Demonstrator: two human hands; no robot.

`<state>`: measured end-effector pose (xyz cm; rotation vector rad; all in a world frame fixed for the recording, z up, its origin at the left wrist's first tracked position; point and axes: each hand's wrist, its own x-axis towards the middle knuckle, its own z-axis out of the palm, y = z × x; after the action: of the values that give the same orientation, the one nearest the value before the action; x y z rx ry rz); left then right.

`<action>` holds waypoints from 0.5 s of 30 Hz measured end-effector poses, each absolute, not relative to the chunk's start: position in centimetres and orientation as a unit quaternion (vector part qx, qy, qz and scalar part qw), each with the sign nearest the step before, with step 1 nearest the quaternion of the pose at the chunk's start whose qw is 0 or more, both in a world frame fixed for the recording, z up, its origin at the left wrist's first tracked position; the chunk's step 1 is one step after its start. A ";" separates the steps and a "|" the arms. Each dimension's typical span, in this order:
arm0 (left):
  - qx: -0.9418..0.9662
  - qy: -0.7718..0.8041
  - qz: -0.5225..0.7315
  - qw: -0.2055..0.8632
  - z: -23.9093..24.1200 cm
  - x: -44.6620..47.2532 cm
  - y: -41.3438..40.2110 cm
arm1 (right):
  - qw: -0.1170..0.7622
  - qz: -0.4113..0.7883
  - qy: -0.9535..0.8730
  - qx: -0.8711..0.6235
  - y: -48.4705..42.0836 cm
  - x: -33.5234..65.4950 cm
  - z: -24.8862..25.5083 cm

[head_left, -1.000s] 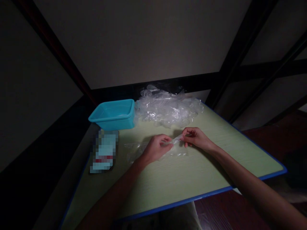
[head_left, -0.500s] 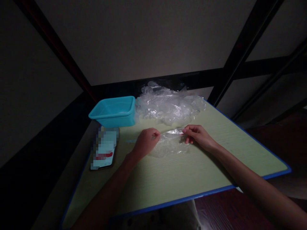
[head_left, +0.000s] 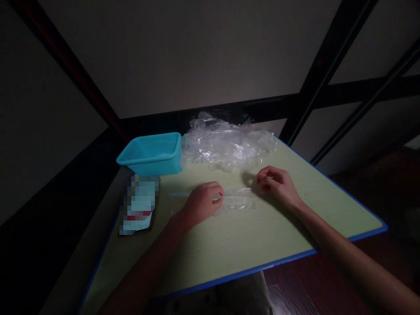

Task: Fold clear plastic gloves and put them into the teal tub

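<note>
A thin clear plastic glove (head_left: 238, 200) lies flat on the pale green table (head_left: 249, 245) between my hands. My left hand (head_left: 201, 203) rests curled on its left end, fingertips pinched on the film. My right hand (head_left: 277, 183) sits at the glove's right end with fingers bent and pressed to its edge. A narrow strip of the same film (head_left: 179, 194) stretches left of my left hand.
A heap of crumpled clear plastic gloves (head_left: 228, 144) lies at the table's far edge. A turquoise plastic tub (head_left: 149, 154) stands to the heap's left. A blurred packet (head_left: 138, 210) lies near the left edge. Dark frame bars rise behind the table.
The glove was held up and stretched between both hands; it now lies flatter on the table. My left hand moved slightly right, my right hand slightly farther right.
</note>
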<state>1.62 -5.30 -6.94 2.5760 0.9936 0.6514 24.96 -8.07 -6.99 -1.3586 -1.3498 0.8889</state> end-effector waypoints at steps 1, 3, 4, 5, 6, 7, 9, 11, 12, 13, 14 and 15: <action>0.909 0.339 0.207 0.125 -7.0 1.7 -5.6 | 0.481 0.324 -0.591 -0.561 -8.8 25.2 -7.1; 0.933 0.315 0.163 0.064 -7.0 2.0 -6.2 | 0.418 0.216 -0.699 -0.539 -10.4 25.7 -7.3; 0.943 0.299 0.144 0.035 -7.1 2.2 -6.6 | 0.381 0.161 -0.753 -0.512 -11.2 25.9 -7.5; 0.951 0.282 0.128 0.010 -7.1 2.3 -6.8 | 0.344 0.112 -0.797 -0.483 -11.9 26.1 -7.6; 0.957 0.266 0.115 -0.010 -7.2 2.5 -7.1 | 0.315 0.076 -0.829 -0.456 -12.6 26.2 -7.8; 0.961 0.253 0.107 -0.026 -7.3 2.8 -7.3 | 0.293 0.047 -0.850 -0.435 -13.1 26.3 -7.9; 0.964 0.238 0.101 -0.054 -7.6 3.1 -7.7 | 0.257 0.006 -0.873 -0.415 -13.8 26.3 -8.2; 0.963 0.235 0.109 -0.075 -8.1 3.5 -7.8 | 0.223 -0.022 -0.885 -0.409 -14.0 26.1 -8.4; 0.961 0.236 0.118 -0.083 -8.4 3.6 -7.9 | 0.205 -0.032 -0.889 -0.407 -14.1 26.0 -8.5; 0.958 0.239 0.127 -0.090 -8.6 3.7 -7.9 | 0.190 -0.040 -0.893 -0.407 -14.0 25.9 -8.6; 0.956 0.241 0.136 -0.097 -8.9 3.8 -7.9 | 0.178 -0.046 -0.895 -0.407 -14.0 25.9 -8.7; 0.954 0.244 0.144 -0.102 -9.1 3.9 -7.9 | 0.170 -0.050 -0.896 -0.408 -14.0 25.8 -8.7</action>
<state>3.87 -7.86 -9.09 3.2080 0.8199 0.4834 25.83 -13.95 -8.73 -1.1582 -2.5456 -0.1432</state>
